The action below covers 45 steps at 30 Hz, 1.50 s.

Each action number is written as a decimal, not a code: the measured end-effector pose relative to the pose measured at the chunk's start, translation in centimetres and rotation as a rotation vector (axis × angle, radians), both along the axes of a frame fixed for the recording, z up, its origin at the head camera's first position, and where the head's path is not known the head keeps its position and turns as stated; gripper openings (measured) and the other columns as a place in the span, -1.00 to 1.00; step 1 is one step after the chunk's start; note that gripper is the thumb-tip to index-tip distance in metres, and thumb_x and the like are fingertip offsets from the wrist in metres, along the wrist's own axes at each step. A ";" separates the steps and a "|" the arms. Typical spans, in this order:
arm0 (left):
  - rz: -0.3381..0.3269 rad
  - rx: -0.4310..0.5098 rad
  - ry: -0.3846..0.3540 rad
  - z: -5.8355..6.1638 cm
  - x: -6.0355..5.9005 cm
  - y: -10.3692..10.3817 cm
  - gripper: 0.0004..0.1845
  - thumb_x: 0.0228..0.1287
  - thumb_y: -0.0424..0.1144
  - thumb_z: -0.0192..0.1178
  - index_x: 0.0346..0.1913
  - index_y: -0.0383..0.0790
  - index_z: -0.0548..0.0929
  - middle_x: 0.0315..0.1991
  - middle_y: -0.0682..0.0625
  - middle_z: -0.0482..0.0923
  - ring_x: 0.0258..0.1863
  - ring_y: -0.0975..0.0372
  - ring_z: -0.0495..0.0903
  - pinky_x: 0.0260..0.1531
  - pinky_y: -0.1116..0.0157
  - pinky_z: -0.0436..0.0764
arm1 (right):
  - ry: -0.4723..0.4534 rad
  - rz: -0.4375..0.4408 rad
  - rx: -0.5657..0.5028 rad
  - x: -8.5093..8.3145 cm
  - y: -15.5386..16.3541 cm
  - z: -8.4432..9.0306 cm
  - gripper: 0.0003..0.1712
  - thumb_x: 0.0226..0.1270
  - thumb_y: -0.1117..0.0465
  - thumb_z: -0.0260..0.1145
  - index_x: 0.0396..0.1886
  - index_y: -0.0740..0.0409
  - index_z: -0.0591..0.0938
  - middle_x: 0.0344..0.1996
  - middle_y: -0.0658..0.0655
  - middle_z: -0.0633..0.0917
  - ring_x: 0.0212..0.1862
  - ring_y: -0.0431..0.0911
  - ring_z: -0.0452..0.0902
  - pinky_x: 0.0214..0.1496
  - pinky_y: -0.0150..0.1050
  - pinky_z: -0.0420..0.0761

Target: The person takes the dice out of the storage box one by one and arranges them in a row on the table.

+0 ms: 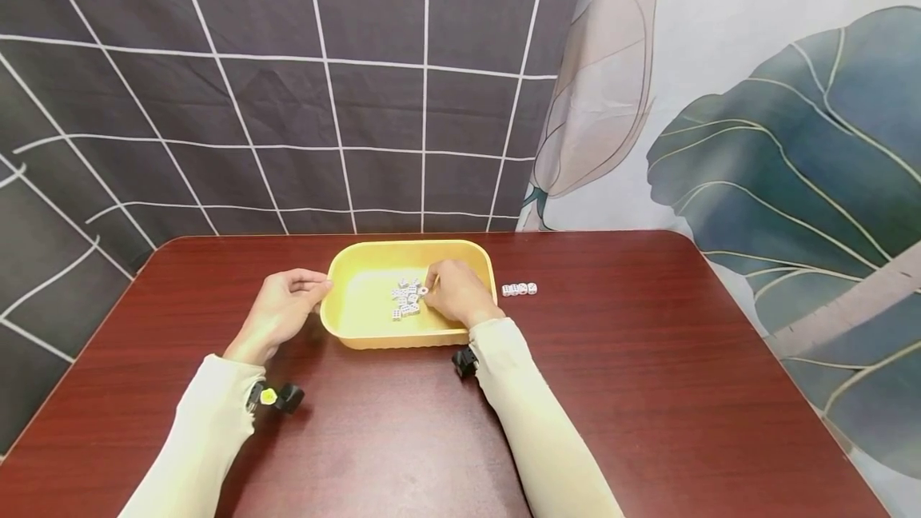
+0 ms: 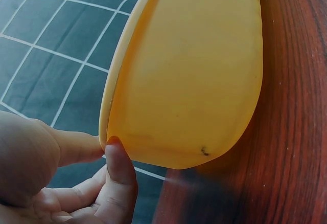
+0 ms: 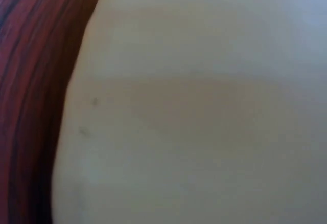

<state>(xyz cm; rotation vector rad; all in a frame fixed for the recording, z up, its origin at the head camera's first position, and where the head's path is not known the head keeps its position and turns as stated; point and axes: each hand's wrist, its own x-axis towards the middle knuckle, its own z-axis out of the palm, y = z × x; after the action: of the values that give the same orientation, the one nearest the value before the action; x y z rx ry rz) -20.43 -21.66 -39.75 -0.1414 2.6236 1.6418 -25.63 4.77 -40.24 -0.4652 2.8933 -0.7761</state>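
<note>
A yellow plastic basin [image 1: 374, 340] stands on the table with several small white dice [image 1: 405, 304] heaped inside. My left hand [image 1: 284, 306] pinches the basin's left rim; in the left wrist view, thumb and finger close on the edge of the yellow wall [image 2: 189, 70]. Over the right side of the basin, my right hand [image 1: 456, 292] reaches in and pinches a white die [image 1: 423, 291] at its fingertips beside the heap. The hand's back hides most of its fingers. In the right wrist view, a pale, blurred surface [image 3: 194, 132] fills most of the picture.
Just right of the basin, several dice [image 1: 520, 289] stand in a short row on the reddish-brown wooden table [image 1: 633, 358]. Behind the table hang a dark cloth with a white grid [image 1: 374, 110] and a leaf-patterned cloth [image 1: 784, 158]. Both wrists wear black devices.
</note>
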 end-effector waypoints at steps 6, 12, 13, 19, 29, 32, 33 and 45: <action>0.000 0.000 -0.004 -0.1 0.0 0.0 -0.58 0.49 -0.22 0.18 0.18 -0.52 0.56 -0.05 -0.28 0.69 -0.41 0.47 0.62 -0.27 0.46 0.68 | 0.000 0.003 -0.026 0.1 0.3 0.5 -0.91 0.25 0.18 0.49 -0.33 0.09 0.75 -0.50 0.02 0.61 -0.40 -0.13 0.48 -0.37 -0.31 0.45; -0.003 -0.005 -0.009 0.0 0.1 0.0 -0.58 0.50 -0.22 0.17 0.20 -0.52 0.55 -0.01 -0.33 0.67 -0.40 0.45 0.62 -0.27 0.46 0.68 | 0.040 0.061 -0.046 0.0 0.9 1.0 -0.89 0.21 0.20 0.51 -0.33 0.12 0.74 -0.54 -0.03 0.53 -0.42 -0.19 0.41 -0.33 -0.36 0.39; -0.003 -0.005 -0.009 0.0 0.1 0.0 -0.58 0.50 -0.22 0.17 0.20 -0.52 0.55 -0.01 -0.33 0.67 -0.40 0.45 0.62 -0.27 0.46 0.68 | 0.047 0.072 -0.050 -0.1 1.0 1.1 -0.89 0.20 0.21 0.51 -0.34 0.12 0.74 -0.54 -0.04 0.52 -0.42 -0.19 0.41 -0.31 -0.37 0.38; -0.001 0.006 -0.018 0.1 0.1 0.2 -0.57 0.49 -0.22 0.17 0.21 -0.52 0.55 -0.02 -0.31 0.68 -0.39 0.45 0.64 -0.26 0.46 0.69 | 0.062 0.113 -0.080 -0.4 2.0 1.6 -0.88 0.16 0.24 0.53 -0.36 0.13 0.72 -0.54 -0.06 0.50 -0.38 -0.20 0.41 -0.23 -0.37 0.41; -0.001 -0.002 -0.015 0.1 0.1 0.0 -0.58 0.49 -0.22 0.17 0.20 -0.52 0.55 -0.02 -0.32 0.68 -0.40 0.44 0.63 -0.26 0.46 0.69 | 0.071 0.142 -0.140 -0.5 3.7 2.4 -0.89 0.16 0.27 0.50 -0.32 0.14 0.73 -0.51 -0.03 0.55 -0.35 -0.20 0.44 -0.22 -0.37 0.44; 0.000 0.001 -0.016 0.1 0.1 0.0 -0.57 0.49 -0.22 0.17 0.21 -0.52 0.55 -0.01 -0.33 0.67 -0.39 0.44 0.63 -0.26 0.46 0.69 | 0.079 0.153 -0.157 -0.6 4.2 2.5 -0.89 0.15 0.29 0.49 -0.31 0.16 0.73 -0.52 -0.03 0.53 -0.36 -0.21 0.43 -0.25 -0.39 0.42; -0.001 0.000 -0.016 0.1 0.1 0.0 -0.57 0.49 -0.22 0.17 0.21 -0.52 0.55 0.00 -0.34 0.67 -0.39 0.44 0.63 -0.26 0.46 0.69 | 0.087 0.156 -0.158 -0.6 4.4 2.6 -0.89 0.15 0.29 0.48 -0.32 0.16 0.73 -0.52 -0.03 0.53 -0.37 -0.21 0.42 -0.26 -0.40 0.42; -0.009 -0.002 -0.010 0.1 0.1 0.0 -0.58 0.50 -0.23 0.16 0.20 -0.53 0.54 -0.01 -0.35 0.66 -0.40 0.44 0.62 -0.26 0.46 0.68 | 0.126 0.107 -0.184 -0.6 6.9 3.3 -0.95 0.15 0.29 0.38 -0.37 0.07 0.71 -0.54 -0.02 0.51 -0.39 -0.16 0.43 -0.29 -0.34 0.43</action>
<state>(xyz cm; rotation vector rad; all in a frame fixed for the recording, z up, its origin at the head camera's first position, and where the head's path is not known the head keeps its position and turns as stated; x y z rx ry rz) -20.35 -21.68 -39.61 -0.1369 2.6154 1.6309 -26.18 11.69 -36.98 -0.7069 2.8934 -1.0352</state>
